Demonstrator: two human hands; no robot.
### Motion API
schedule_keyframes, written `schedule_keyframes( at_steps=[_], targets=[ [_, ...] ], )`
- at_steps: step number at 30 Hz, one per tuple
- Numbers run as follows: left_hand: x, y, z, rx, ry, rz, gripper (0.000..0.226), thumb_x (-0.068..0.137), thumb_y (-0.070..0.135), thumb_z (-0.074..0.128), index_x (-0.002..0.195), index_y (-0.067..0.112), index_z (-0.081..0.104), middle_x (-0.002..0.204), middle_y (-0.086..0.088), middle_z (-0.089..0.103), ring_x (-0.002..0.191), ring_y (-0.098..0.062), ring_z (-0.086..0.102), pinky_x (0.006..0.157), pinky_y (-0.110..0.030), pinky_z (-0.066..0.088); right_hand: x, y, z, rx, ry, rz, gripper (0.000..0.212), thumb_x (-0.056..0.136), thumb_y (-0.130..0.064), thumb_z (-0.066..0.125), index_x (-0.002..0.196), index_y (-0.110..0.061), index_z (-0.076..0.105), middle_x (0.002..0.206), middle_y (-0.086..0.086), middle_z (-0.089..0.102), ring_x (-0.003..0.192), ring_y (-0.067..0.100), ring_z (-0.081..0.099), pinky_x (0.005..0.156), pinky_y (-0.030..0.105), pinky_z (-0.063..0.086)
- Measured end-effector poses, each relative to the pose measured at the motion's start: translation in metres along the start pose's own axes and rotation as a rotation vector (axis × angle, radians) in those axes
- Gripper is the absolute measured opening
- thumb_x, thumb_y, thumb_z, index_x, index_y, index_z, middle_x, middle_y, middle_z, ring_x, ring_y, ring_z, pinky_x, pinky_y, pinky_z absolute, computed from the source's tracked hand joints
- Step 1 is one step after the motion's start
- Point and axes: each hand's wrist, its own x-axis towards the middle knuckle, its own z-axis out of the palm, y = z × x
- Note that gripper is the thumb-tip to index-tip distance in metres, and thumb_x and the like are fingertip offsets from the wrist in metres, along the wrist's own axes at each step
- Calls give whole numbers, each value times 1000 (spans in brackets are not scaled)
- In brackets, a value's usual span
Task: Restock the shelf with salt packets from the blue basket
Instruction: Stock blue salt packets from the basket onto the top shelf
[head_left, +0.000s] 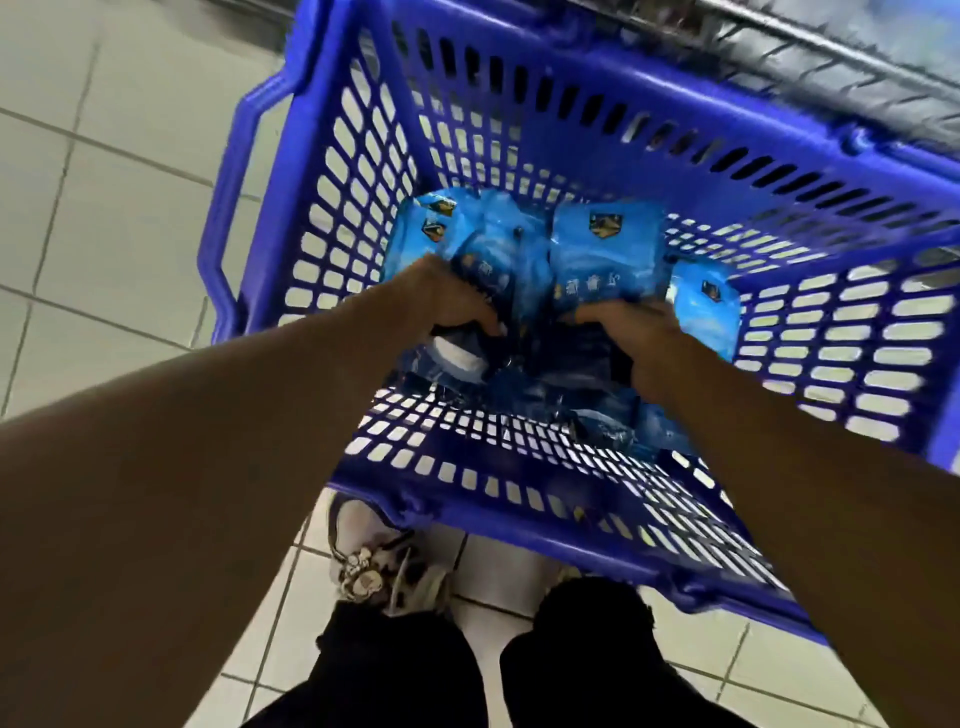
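The blue basket stands on the tiled floor below me, its slotted walls open to view. Several light-blue salt packets lie piled at its bottom. Both of my arms reach down into it. My left hand grips a packet on the left of the pile, fingers curled over its dark lower edge. My right hand grips another packet on the right, beside one leaning on the right wall. The picture is blurred by motion.
A metal shelf edge runs along the top right, right behind the basket. White floor tiles spread to the left. My legs in black trousers and a white shoe stand at the basket's near side.
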Motion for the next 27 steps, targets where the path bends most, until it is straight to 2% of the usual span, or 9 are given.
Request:
schedule_keyframes(
  at_steps=[2,4,7,10,14,16,20,23,27],
  targets=[
    [-24,-11,-5,-179,-7,-39,41,69,14,91,103,9,68,90,-8,72,70,-22,67,62,-31,56,-22,6,-10,45,-112,7,48,59,-7,89,105,-11,75,100,14,78,88,32,75,78,55,62],
    [-59,-23,-8,-505,-9,-44,30,70,1,87,94,7,71,98,-15,76,63,-19,71,57,-31,61,-56,5,-20,88,-179,29,53,62,-7,88,113,-12,73,105,12,77,98,34,74,88,56,59],
    [-126,-31,-17,-886,-39,-38,37,74,-4,81,110,1,73,106,-18,77,77,-25,77,60,-37,64,-113,8,-41,249,-266,89,50,56,-7,86,104,-15,77,102,12,78,86,29,77,72,48,63],
    [-205,-35,-31,-1050,-147,20,37,76,0,76,113,2,71,107,-17,77,88,-30,77,66,-49,64,-185,4,-63,373,-336,121,52,55,-10,82,106,-11,77,101,16,78,84,29,77,63,42,63],
    [-306,-35,-45,-1237,-189,82,45,76,7,69,121,9,68,109,-12,77,82,-20,76,69,-35,64,-286,-12,-95,395,-341,83,59,64,-6,76,122,0,68,102,14,78,85,25,76,70,36,62],
    [-351,-32,-48,-1319,-187,77,51,83,17,64,133,13,61,123,-11,73,92,-20,76,74,-35,64,-333,-20,-110,404,-296,61,58,65,-13,76,121,-1,68,103,12,77,84,23,75,74,35,62],
    [-450,-13,-69,-1359,-194,52,53,92,27,55,144,16,54,135,-12,66,104,-26,72,81,-39,63,-435,-52,-149,570,-311,120,36,76,-38,69,104,-18,79,103,8,78,79,20,77,60,30,61],
    [-519,4,-92,-1381,-201,39,54,86,15,62,139,9,57,128,-16,68,96,-27,74,82,-40,63,-507,-73,-175,555,-262,82,47,82,-39,67,122,-16,70,112,10,76,86,23,77,68,34,63],
    [-607,26,-132,-1193,-231,76,50,76,8,73,126,9,66,115,-15,75,90,-26,76,70,-37,63,-600,-95,-210,520,-211,-7,54,77,-43,74,121,-12,70,109,15,77,91,30,76,68,38,62]
  ],
)
